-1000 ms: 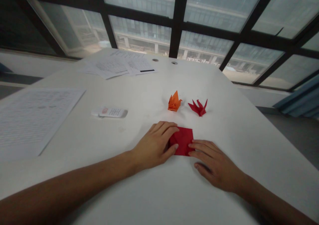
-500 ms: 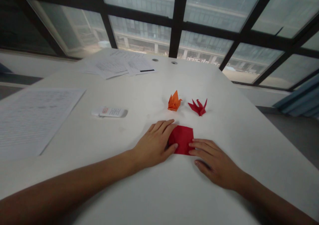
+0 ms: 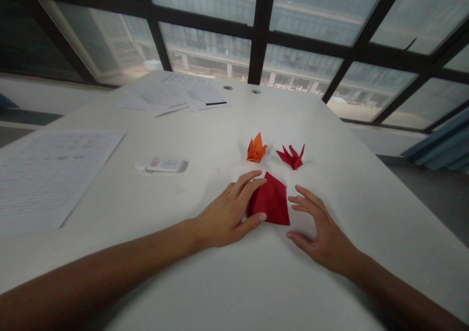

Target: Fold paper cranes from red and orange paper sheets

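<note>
A folded sheet of red origami paper (image 3: pixel 273 201) lies on the table in the middle of the view, turned slightly. My left hand (image 3: pixel 230 213) covers its left side, thumb at the near edge and fingertips at the far-left edge, holding it. Just right of the paper, my right hand (image 3: pixel 318 228) is apart from it, open, thumb and fingers spread with nothing between them. Beyond the paper stand an orange folded paper crane (image 3: pixel 256 149) and a red paper crane (image 3: pixel 292 158).
A white packet with printed characters (image 3: pixel 166 165) lies to the left on the white table (image 3: pixel 234 292). A large printed sheet (image 3: pixel 54 174) is at the far left, and several papers (image 3: pixel 172 94) overlap at the back. Dark-framed windows (image 3: pixel 260 33) rise behind.
The red paper has turned slightly, its far corner now pointing away from me. My right hand has let go of its right edge and spread its fingers. My left hand stays on it.
</note>
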